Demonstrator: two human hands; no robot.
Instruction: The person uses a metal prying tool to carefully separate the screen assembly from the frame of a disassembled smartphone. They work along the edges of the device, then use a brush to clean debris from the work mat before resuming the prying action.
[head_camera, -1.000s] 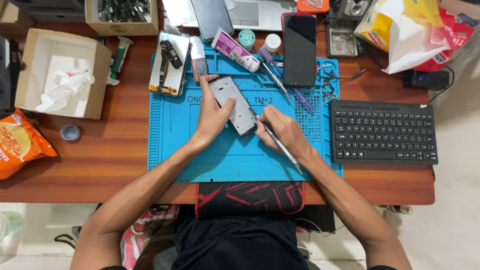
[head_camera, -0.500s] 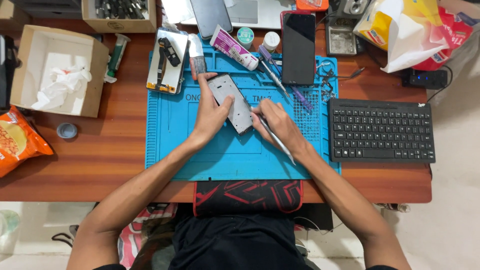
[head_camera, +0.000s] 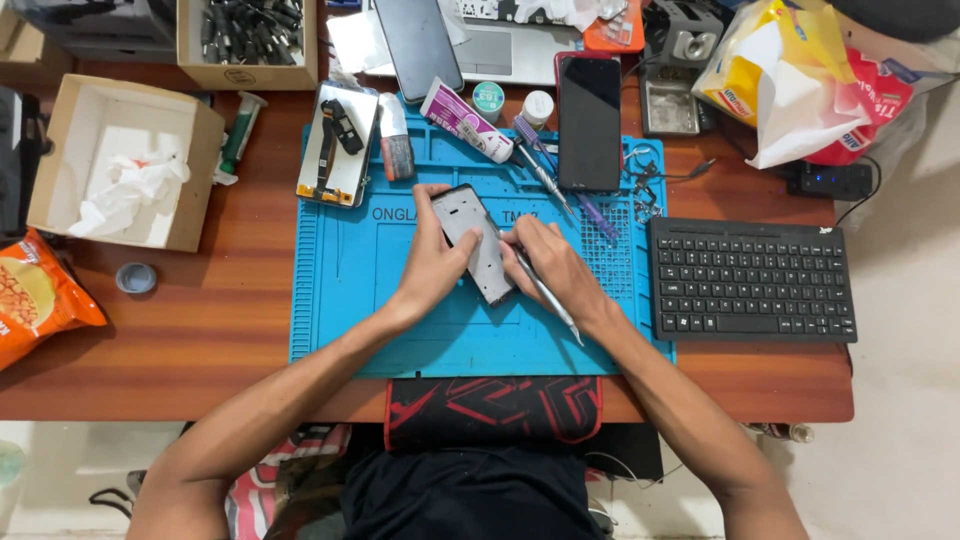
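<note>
Right hand (head_camera: 552, 268) closed around a thin metal tool (head_camera: 545, 292), tip at the phone frame (head_camera: 474, 243). Left hand (head_camera: 436, 262) clasping that frame at its left edge, on the blue repair mat (head_camera: 345, 290). Farther off, black smartphone (head_camera: 589, 122) and cardboard box (head_camera: 120, 165).

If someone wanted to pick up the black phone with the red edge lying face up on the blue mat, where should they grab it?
Probably by its two long side edges, coming straight down from above. The black phone with the red edge lies flat on the blue silicone work mat, so only its edges offer purchase. A thin metal tool lies close to its left side and small metal tweezers near its right, so fingers should drop in carefully.
</note>
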